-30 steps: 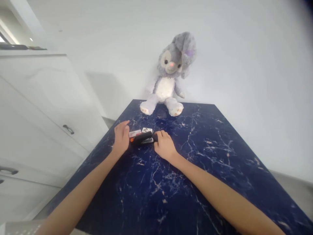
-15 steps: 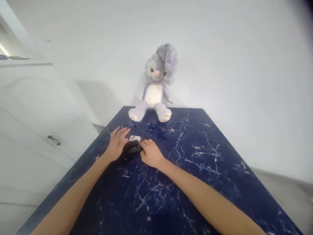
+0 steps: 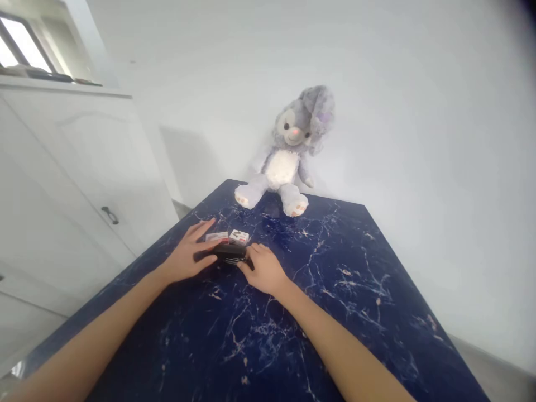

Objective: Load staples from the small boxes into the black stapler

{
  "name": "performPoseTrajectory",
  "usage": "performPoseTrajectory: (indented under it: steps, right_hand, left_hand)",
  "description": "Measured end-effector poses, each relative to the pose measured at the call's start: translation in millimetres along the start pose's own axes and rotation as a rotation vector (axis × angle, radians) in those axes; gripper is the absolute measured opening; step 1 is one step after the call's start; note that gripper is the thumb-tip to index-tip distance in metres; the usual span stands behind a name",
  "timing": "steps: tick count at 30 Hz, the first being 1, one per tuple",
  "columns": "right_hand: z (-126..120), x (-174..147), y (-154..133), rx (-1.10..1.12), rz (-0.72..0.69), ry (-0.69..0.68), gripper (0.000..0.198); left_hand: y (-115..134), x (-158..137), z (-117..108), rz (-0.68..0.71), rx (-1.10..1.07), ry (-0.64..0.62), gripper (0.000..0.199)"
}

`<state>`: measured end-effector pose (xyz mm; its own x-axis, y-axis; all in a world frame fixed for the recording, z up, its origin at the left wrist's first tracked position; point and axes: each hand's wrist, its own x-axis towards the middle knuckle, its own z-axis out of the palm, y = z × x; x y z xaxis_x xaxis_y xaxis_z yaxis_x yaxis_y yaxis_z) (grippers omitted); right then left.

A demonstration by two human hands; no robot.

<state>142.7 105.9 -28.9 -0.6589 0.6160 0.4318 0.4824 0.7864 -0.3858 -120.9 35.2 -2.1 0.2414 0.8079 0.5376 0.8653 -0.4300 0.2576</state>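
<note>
A black stapler (image 3: 230,252) with a thin metallic strip along its lower side lies on the blue marbled table. Its right end is between the thumb and curled fingers of my right hand (image 3: 264,269). My left hand (image 3: 187,254) is at the other end, fingers spread and thumb pointing toward the stapler; whether it touches is unclear. Just behind the stapler are a small white box (image 3: 239,237) with a dark picture and a red mark, and a flatter white-and-red box (image 3: 217,237), partly covered by my left fingers.
A grey plush toy (image 3: 288,156) with a white belly sits at the table's far edge against the white wall. The table (image 3: 335,301) has a dark blue veined top. To the left stands a white cabinet (image 3: 84,167) with a dark handle (image 3: 109,215).
My left hand has drawn back leftward from the stapler, uncovering the white-and-red box. My right hand stays at the stapler's right end. The camera view has turned left and tilted.
</note>
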Motion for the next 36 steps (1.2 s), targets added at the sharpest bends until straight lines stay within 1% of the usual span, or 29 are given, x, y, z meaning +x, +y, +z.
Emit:
performPoseTrajectory:
  steps: [1,2,3,4,6,8,9,12,14,16,21,24,26,28,29,31,33,36]
  right_hand:
    - [-1.1,1.6,1.2,0.040,0.016,-0.018,0.023]
    - [-2.5,3.2,2.4,0.085,0.030,-0.033,0.026]
    - [-4.2,4.6,3.4,0.128,0.038,-0.045,0.028]
    - [-6.0,5.6,4.0,0.163,0.040,-0.056,0.030]
    - [-9.1,6.0,3.7,0.201,0.036,-0.072,0.031]
    - [-10.7,4.8,2.0,0.220,0.022,-0.097,0.030]
    - [-11.0,3.9,0.8,0.227,0.009,-0.112,0.029]
    - [-10.9,1.8,-2.5,0.230,-0.035,-0.150,0.026]
    - [-10.7,1.2,-4.3,0.221,-0.043,-0.153,0.026]
    - [-10.6,0.5,-6.6,0.222,-0.030,-0.145,0.026]
    - [-9.1,-6.0,-18.1,0.284,-0.039,-0.129,0.031]
    - [-7.9,-9.4,-23.4,0.303,-0.015,-0.113,0.031]
    - [-8.1,-9.9,-24.0,0.332,0.015,-0.126,0.030]
    - [-9.5,-9.5,-22.7,0.353,0.036,-0.146,0.027]
    - [-10.5,-9.3,-21.7,0.356,0.039,-0.154,0.025]
    - [-12.9,-9.0,-19.2,0.345,0.028,-0.154,0.021]
    - [-15.4,-9.9,-16.9,0.312,0.007,-0.119,0.020]
    - [-18.4,-14.2,-15.0,0.272,-0.041,-0.068,0.023]
  left_hand:
    - [-1.4,1.4,-0.1,-0.037,-0.047,0.080,0.030]
    - [-1.8,2.9,0.5,-0.092,-0.085,0.152,0.028]
    - [-1.3,4.2,1.6,-0.156,-0.106,0.200,0.030]
    - [0.0,5.4,3.0,-0.216,-0.107,0.212,0.032]
    - [4.1,6.8,6.1,-0.274,-0.072,0.140,0.034]
    - [8.3,7.3,8.7,-0.256,-0.046,0.047,0.035]
    - [9.9,7.4,9.5,-0.239,-0.049,0.027,0.035]
    - [13.0,7.3,9.9,-0.211,-0.106,0.017,0.032]
    - [15.7,7.5,9.3,-0.222,-0.142,0.031,0.032]
    - [20.8,7.8,9.5,-0.275,-0.188,0.032,0.034]
    - [38.9,5.8,19.0,-0.510,-0.442,0.052,0.045]
    - [41.8,3.0,26.6,-0.612,-0.549,0.056,0.044]
    - [40.0,1.5,28.8,-0.656,-0.605,0.049,0.047]
    - [38.1,0.2,28.2,-0.645,-0.617,0.010,0.049]
    - [37.7,-0.4,27.0,-0.611,-0.598,-0.021,0.051]
    - [38.1,-1.8,23.9,-0.503,-0.510,-0.088,0.052]
    - [38.7,-3.2,21.3,-0.376,-0.377,-0.136,0.052]
    - [36.8,-5.0,20.2,-0.205,-0.167,-0.197,0.043]
